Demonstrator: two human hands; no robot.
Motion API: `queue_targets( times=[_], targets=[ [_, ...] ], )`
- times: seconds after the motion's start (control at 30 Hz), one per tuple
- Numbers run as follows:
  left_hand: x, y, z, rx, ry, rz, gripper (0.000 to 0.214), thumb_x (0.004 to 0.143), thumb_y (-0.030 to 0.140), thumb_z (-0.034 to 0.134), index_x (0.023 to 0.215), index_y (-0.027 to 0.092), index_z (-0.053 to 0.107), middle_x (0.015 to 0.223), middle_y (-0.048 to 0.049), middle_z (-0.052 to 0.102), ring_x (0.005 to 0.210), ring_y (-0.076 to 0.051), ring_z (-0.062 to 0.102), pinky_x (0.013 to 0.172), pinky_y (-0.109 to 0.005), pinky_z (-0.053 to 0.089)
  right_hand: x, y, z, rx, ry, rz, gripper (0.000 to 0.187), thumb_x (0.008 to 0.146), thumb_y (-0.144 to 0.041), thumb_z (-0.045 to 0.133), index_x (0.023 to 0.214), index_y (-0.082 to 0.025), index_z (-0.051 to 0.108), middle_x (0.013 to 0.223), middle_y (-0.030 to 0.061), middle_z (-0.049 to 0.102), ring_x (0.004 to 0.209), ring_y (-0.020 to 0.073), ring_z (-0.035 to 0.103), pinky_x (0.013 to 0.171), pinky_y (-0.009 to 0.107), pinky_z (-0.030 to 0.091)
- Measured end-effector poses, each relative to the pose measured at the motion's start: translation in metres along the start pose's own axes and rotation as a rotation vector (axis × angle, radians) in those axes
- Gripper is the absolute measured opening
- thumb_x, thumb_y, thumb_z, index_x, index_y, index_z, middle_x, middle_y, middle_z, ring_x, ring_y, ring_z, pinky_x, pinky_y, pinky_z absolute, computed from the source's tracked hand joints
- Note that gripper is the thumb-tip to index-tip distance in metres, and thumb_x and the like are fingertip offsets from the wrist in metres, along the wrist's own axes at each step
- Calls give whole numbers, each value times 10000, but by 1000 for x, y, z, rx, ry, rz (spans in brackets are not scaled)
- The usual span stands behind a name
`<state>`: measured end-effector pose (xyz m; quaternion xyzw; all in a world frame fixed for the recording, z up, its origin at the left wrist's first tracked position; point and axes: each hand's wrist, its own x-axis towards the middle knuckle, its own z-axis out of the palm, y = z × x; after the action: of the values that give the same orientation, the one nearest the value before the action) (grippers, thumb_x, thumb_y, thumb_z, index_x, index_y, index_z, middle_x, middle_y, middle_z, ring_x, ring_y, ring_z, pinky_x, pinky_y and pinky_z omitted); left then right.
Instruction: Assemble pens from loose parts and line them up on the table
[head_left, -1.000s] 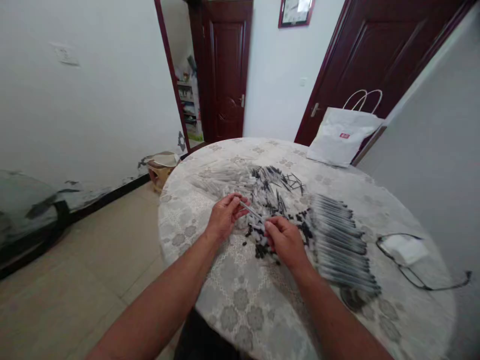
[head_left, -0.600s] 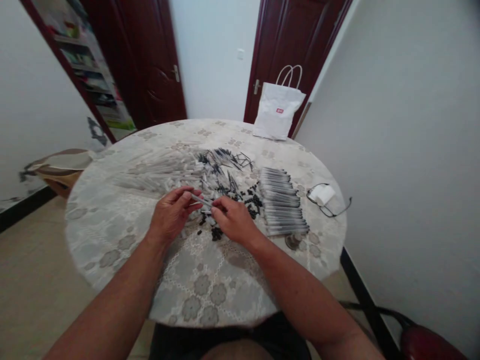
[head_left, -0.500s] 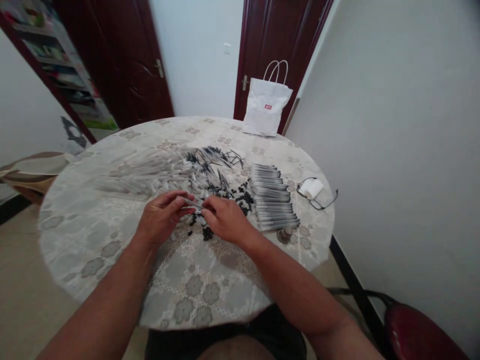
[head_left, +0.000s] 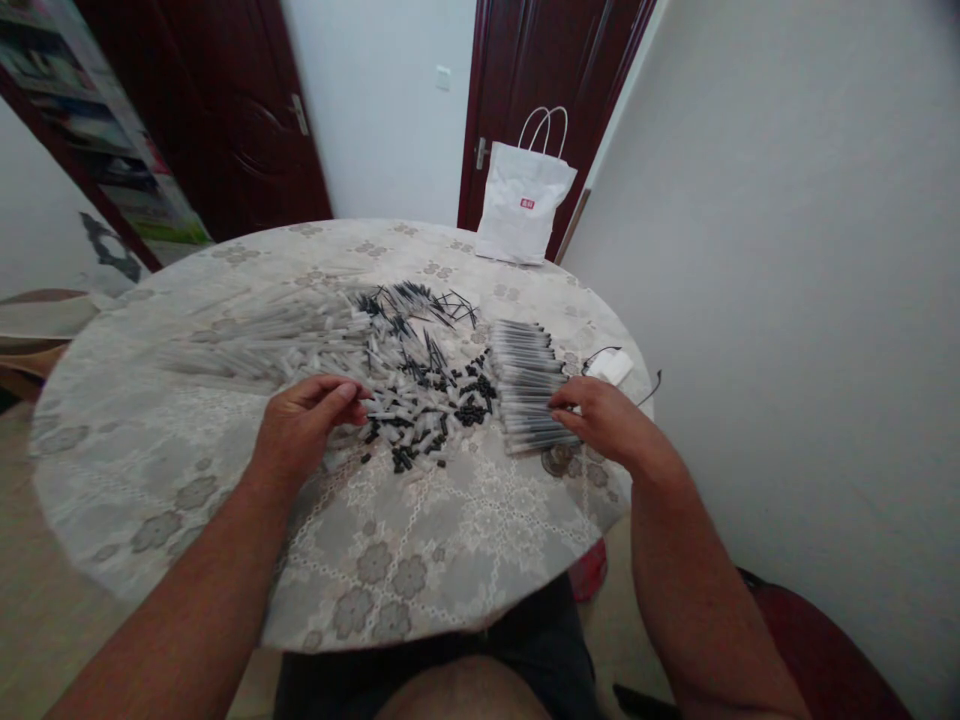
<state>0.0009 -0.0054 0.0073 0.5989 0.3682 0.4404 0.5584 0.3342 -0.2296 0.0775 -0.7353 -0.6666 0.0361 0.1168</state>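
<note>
My right hand [head_left: 606,418] is over the right end of a row of assembled pens [head_left: 529,375], its thumb and fingers pinched on a pen that they mostly cover. The pens lie side by side, clear barrels with dark ends. My left hand [head_left: 306,420] is at the near left edge of a heap of small clear caps [head_left: 405,405], thumb against the curled fingers; whatever they hold is hidden. Small black plugs [head_left: 471,412] are scattered among the caps. Beyond lie clear pen barrels [head_left: 300,335] and thin black refills [head_left: 420,300].
A round table with a patterned cloth [head_left: 442,540] carries everything. At its far edge stands a white paper bag [head_left: 525,205]. Beside the pen row are a white item [head_left: 611,366] with a dark cord and a round object [head_left: 556,460]. A red chair [head_left: 817,650] is at lower right.
My right hand has left my left hand and moved right to the pen row, with the pen held between both before. My left hand has stayed near the caps. The view has shifted slightly.
</note>
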Motion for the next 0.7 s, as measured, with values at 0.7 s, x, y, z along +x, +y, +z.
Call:
queue_targets(
  times=[0.7],
  targets=[
    [6, 0, -12, 234, 396, 217, 259, 874, 384, 636, 927, 138, 700, 818, -13, 704, 638, -133, 632, 606, -278, 577, 3, 14, 32, -148, -100, 85, 199, 915, -195, 606, 1037, -181, 762, 1008, 91, 706, 1004, 211, 624, 922, 293, 426]
  ],
)
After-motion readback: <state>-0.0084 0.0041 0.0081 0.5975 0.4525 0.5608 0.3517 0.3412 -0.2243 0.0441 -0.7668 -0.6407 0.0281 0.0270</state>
